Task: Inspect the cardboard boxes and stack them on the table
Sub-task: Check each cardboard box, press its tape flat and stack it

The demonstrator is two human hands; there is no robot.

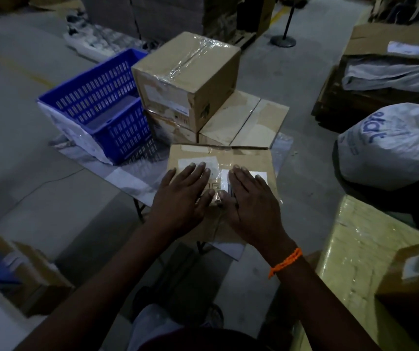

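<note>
The left hand [185,196] and the right hand [251,201] lie side by side, palms down, fingers straight and slightly spread. They press on the top of a brown cardboard box with white labels and clear tape [243,158], which sits at the near edge of the bench [132,178], a surface covered in a pale plastic sheet. The thumbs nearly meet over the box's taped seam. Just beyond the right hand's fingertips stands a low brown cardboard box with closed flaps [246,122]. Beyond the left hand's fingers, a taller tape-wrapped brown cardboard box [185,77] rests on a scuffed brown box [170,130]. Further out to the left of the left hand is a blue slotted plastic crate [107,107]. An orange thread band [285,262] circles the right wrist. Well out to the right of the right hand lies a white woven sack with blue lettering [391,145].
</note>
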